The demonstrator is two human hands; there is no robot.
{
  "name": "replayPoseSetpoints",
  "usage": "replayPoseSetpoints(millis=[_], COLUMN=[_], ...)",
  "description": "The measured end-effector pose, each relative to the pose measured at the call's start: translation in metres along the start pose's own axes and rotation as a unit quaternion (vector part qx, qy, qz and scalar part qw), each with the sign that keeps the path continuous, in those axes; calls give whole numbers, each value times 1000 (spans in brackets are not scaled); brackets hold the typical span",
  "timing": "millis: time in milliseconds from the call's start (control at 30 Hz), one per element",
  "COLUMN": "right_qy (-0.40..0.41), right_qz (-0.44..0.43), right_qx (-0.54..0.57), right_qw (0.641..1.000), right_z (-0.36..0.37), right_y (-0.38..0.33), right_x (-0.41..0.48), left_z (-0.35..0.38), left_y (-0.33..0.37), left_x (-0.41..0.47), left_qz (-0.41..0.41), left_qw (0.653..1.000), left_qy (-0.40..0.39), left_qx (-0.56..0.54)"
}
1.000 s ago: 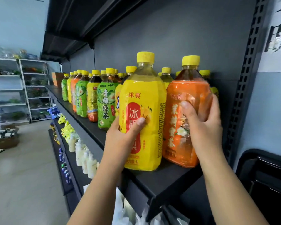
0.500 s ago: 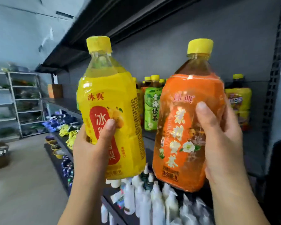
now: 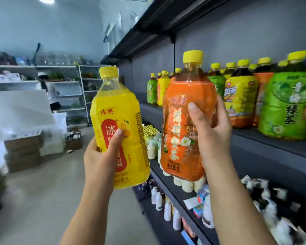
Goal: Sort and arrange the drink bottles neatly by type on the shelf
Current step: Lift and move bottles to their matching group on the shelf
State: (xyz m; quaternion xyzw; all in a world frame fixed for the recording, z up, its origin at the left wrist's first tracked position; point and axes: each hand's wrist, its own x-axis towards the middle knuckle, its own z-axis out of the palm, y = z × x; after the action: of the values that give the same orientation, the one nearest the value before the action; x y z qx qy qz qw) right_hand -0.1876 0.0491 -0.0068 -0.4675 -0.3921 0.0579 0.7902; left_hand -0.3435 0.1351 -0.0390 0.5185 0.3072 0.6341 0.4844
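Note:
My left hand (image 3: 100,156) grips a yellow-labelled bottle (image 3: 119,110) with a yellow cap, held upright in the air over the aisle. My right hand (image 3: 213,131) grips an orange-labelled tea bottle (image 3: 179,121), also upright, in front of the dark shelf (image 3: 272,145). Both bottles are off the shelf, side by side and a little apart. On the shelf to the right stand several yellow-capped bottles: a big green one (image 3: 288,105), a yellow one (image 3: 240,101), and further back a green one (image 3: 152,89) and a yellow one (image 3: 162,89).
Lower shelves (image 3: 175,191) hold small white bottles and packets. Stacked cardboard boxes (image 3: 23,152) stand on the floor at the left. A person (image 3: 50,96) stands by white racks at the back. The grey floor (image 3: 42,200) stretches along the aisle.
Both hands lifted the yellow and orange bottles off the shelf's end and carried them out into the aisle. The view swung left, so the shelved bottles now lie to the right.

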Motion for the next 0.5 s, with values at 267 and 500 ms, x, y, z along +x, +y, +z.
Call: replayPoseSetpoints(millis=[267, 500], right_qy=[-41, -61], right_qz=[43, 52], right_qx=[14, 11], right_qw=[998, 997], right_z=[77, 142], right_y=[111, 192], right_x=[78, 168], left_z=[5, 41], left_y=[-62, -108], left_x=[119, 237], left_qz=[-17, -37], left_qw=[999, 998], left_qy=[38, 45], left_qx=[-7, -26])
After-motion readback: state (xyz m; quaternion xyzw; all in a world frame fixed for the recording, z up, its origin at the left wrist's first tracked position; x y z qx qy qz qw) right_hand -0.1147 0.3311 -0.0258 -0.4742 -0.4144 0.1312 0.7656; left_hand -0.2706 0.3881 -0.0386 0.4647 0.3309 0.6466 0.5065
